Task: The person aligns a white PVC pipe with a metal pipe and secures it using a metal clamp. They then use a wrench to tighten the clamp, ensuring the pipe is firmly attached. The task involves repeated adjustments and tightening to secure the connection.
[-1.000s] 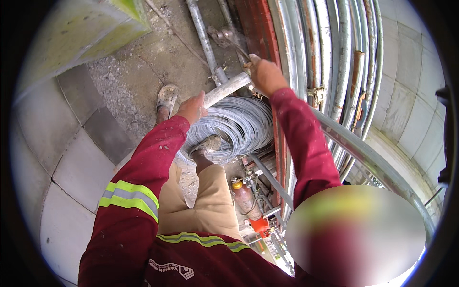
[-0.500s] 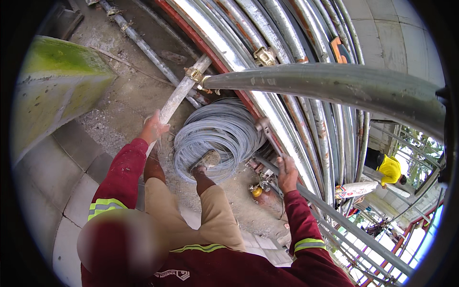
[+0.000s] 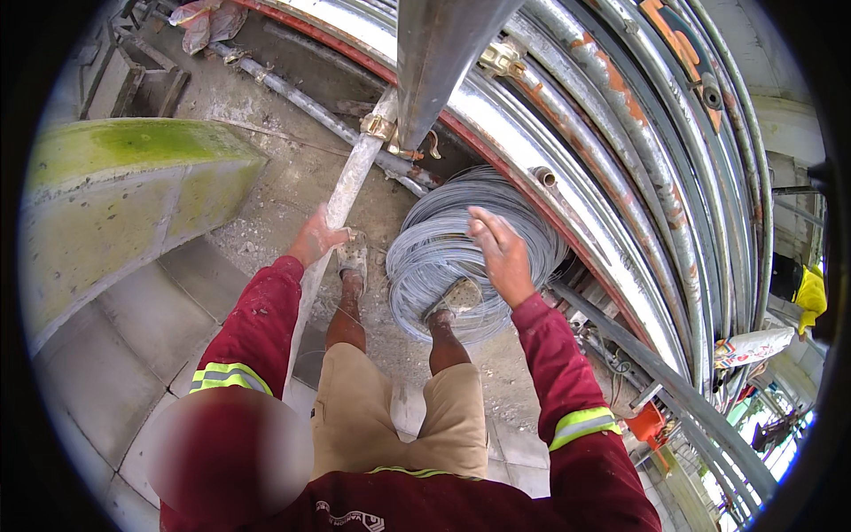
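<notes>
My left hand (image 3: 317, 236) grips a whitish pipe (image 3: 354, 181) slanting up to a metal clamp (image 3: 378, 127), where a thick grey upright pipe (image 3: 443, 49) meets it. My right hand (image 3: 499, 257) is raised over a large coil of galvanised wire (image 3: 415, 275), fingers apart and slightly bent, with nothing visible in them. My right foot (image 3: 456, 295) is on the coil; my left foot (image 3: 353, 253) is just left of it. A short metal tube or socket (image 3: 544, 177) shows above my right hand.
Bundled steel pipes (image 3: 647, 177) run along a red beam (image 3: 576, 230) on the right. A mossy concrete block (image 3: 133, 191) stands left, beside grey slabs (image 3: 115, 372). A person in yellow (image 3: 808, 297) is at the far right; a red plastic object (image 3: 645, 424) lies lower right.
The view has swung, and the thick pipe now points toward me. The wrench in my right hand half a second ago no longer shows there; that hand has risen. My left hand still holds the pipe.
</notes>
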### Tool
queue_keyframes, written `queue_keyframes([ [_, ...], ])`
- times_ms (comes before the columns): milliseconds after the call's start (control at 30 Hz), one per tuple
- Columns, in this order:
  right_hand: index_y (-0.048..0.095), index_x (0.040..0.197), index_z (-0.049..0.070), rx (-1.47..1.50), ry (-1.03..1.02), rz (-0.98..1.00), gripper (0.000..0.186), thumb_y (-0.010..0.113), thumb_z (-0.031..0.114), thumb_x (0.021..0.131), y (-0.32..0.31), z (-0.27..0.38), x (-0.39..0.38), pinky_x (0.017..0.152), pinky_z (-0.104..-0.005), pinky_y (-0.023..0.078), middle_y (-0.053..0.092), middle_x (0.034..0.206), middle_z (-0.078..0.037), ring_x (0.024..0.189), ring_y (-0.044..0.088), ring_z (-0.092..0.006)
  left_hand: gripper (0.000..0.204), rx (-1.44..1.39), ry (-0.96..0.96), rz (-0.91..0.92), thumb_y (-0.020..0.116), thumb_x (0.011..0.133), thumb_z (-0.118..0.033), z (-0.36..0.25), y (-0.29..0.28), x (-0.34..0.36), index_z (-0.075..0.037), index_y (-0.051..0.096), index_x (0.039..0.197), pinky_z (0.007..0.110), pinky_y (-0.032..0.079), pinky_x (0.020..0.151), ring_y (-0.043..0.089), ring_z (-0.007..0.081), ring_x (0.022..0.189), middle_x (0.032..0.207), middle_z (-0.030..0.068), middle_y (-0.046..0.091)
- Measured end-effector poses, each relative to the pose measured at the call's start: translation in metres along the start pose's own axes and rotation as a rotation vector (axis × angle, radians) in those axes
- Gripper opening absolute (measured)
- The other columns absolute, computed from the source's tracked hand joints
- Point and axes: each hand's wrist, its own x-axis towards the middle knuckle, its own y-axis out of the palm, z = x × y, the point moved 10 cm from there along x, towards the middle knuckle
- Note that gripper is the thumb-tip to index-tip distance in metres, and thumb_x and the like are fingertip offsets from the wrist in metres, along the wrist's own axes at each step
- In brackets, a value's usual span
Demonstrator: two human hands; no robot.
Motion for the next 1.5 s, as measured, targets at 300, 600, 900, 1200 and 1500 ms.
queue_keyframes([
  [300,0.041,0.157,-0.005,1.094,0.317,-0.154,0.058,0.062,0.019,0.108,0.109,-0.084,0.145,0.110,-0.0443,0.050,0.062,0.131,-0.013,0.122,0.062,-0.0269,0.073,-0.007,0.030,0.032,0.084,0.091,-0.026,-0.013,0.007,0.003,0.003,0.046,0.147,0.035,0.056,0.079,0.063,0.0167,0.092,0.114,0.0113,0.064],
  [600,0.042,0.156,-0.001,1.078,0.469,-0.205,0.064,0.073,0.015,0.103,0.132,-0.097,0.141,0.069,-0.0276,0.052,0.070,0.103,-0.004,0.085,0.064,-0.0106,0.068,0.027,0.005,0.036,0.083,0.092,-0.023,-0.012,0.005,0.003,0.002,0.048,0.143,0.034,0.056,0.077,0.063,0.0159,0.090,0.113,0.0102,0.065],
  [900,0.038,0.158,-0.007,0.871,0.368,-0.181,0.069,0.070,0.008,0.099,0.160,-0.068,0.120,0.073,-0.0267,0.055,0.074,0.110,-0.013,0.091,0.069,-0.0141,0.066,0.009,0.011,0.016,0.084,0.090,-0.026,-0.005,0.001,0.003,0.001,0.050,0.139,0.035,0.057,0.082,0.063,0.0175,0.098,0.117,0.0108,0.064],
  [1200,0.046,0.154,-0.010,0.391,0.156,-0.186,0.064,0.068,0.018,0.101,0.144,-0.074,0.127,0.096,-0.0379,0.053,0.074,0.124,-0.023,0.106,0.073,-0.0286,0.067,-0.041,-0.036,0.038,0.084,0.091,-0.026,-0.023,0.010,-0.002,0.002,0.049,0.141,0.035,0.056,0.086,0.064,0.0177,0.098,0.115,0.0105,0.064],
  [1500,0.061,0.141,-0.010,0.196,0.058,-0.238,0.046,0.064,0.017,0.105,0.129,-0.069,0.125,0.100,-0.0387,0.055,0.074,0.123,-0.026,0.111,0.073,-0.0303,0.065,-0.022,-0.056,0.030,0.083,0.090,-0.025,-0.024,0.008,-0.002,0.003,0.049,0.139,0.034,0.055,0.083,0.063,0.0169,0.094,0.110,0.0087,0.063],
])
